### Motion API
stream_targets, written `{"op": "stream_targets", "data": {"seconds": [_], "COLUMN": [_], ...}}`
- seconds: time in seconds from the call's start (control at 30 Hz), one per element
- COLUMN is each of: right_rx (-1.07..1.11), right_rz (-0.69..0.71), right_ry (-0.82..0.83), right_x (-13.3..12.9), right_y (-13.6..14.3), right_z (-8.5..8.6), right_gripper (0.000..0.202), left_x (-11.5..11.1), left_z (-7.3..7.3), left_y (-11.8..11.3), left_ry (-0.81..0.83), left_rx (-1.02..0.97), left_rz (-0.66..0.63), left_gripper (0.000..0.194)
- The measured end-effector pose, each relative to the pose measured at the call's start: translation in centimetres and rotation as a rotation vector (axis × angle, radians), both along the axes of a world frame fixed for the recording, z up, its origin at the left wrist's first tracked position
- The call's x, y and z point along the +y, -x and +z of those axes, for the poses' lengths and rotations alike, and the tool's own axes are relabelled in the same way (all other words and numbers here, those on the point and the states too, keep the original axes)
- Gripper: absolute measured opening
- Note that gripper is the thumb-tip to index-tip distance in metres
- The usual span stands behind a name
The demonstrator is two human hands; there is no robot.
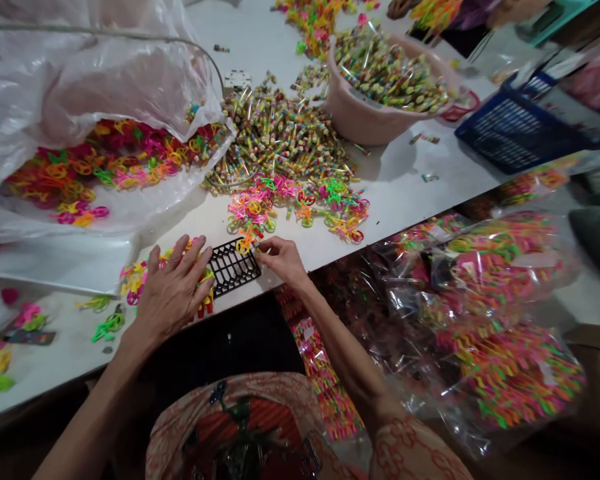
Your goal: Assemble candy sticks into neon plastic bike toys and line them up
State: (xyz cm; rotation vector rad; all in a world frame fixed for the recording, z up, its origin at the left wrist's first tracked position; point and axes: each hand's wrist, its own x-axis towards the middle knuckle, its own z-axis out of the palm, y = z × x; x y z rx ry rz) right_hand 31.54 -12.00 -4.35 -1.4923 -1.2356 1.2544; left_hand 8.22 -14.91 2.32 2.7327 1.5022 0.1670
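Note:
My left hand (176, 283) lies flat with fingers spread over a row of bright plastic toys (133, 277), at the left part of a black lattice rack (233, 270). Part of the rack is hidden under this hand. At the rack's right end, my right hand (283, 259) is closed in a pinch at a small orange and yellow plastic toy (247, 241). Its fingertips partly cover the spot where they meet the toy. Just beyond the rack, a loose heap of pink, green and orange toys (260, 200) rests on the white table (400, 193).
Behind lies a large pile of small wrapped candy tubes (285, 137). More fill a pink basin (365, 123). An open plastic bag (145, 87) of toys stands left, a blue basket (510, 127) right. Filled clear bags (520, 367) sit below the table edge. Another person's hand (399, 8) shows at top.

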Motion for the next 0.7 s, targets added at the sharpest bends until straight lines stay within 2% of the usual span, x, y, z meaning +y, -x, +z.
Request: {"op": "stream_targets", "data": {"seconds": [0.13,0.27,0.37,0.5,0.63,0.7], "right_rx": [0.071,0.091,0.072,-0.173,-0.489,-0.584], "right_rz": [0.087,0.109,0.176,0.311,0.459,0.516], "right_ry": [0.003,-0.042,-0.094,-0.181,-0.289,-0.296], "right_x": [-0.1,1.0,2.3,3.3,3.2,3.0], "right_y": [1.6,5.3,7.6,8.3,8.8,9.2], "right_z": [0.0,-0.8,-1.4,-1.2,-0.2,0.3], "right_gripper": [0.014,0.011,0.009,0.011,0.009,0.016], "left_x": [0.1,0.1,0.1,0.1,0.2,0.2], "left_z": [0.1,0.2,0.3,0.2,0.0,0.0], "left_y": [0.1,0.1,0.0,-0.1,-0.1,-0.1], "left_ry": [0.009,0.014,0.01,0.008,0.009,0.003], "left_rx": [-0.025,-0.014,-0.01,-0.014,-0.025,-0.015], "left_rz": [-0.003,-0.006,-0.014,-0.011,-0.007,-0.011], "left_gripper": [0.052,0.054,0.057,0.062,0.065,0.063]}}
